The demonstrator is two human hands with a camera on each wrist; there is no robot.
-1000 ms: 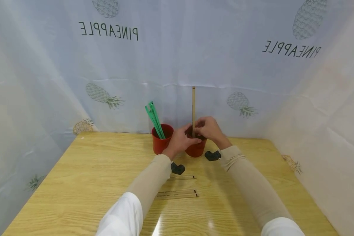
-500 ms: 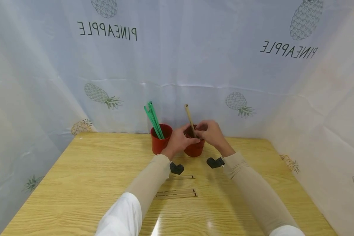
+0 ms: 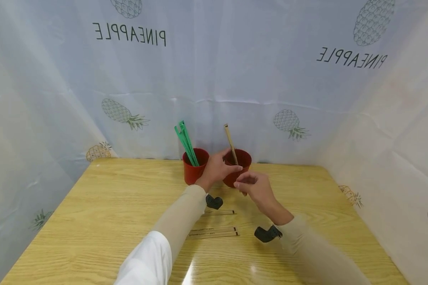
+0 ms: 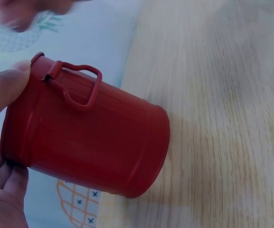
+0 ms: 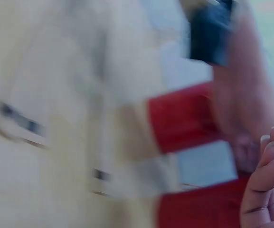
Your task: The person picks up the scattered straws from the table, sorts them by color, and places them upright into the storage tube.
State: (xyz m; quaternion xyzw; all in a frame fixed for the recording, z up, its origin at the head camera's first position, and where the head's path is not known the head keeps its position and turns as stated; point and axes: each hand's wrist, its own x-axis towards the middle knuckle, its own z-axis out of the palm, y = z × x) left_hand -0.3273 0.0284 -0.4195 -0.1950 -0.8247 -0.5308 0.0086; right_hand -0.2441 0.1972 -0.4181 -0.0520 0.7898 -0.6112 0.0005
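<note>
right hand (image 3: 259,190), loosely curled and seemingly empty, has left the mid-frame cup (image 3: 230,181), where a leaning strip (image 3: 230,138) looks placed; left hand (image 3: 216,169) grips the cup.

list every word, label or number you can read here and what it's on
"PINEAPPLE", mirrored, upper left of the backdrop
"PINEAPPLE", mirrored, upper right of the backdrop
Print on the tan sticks lying on the table: too small to read
Print on the stick in the right cup: too small to read
</note>
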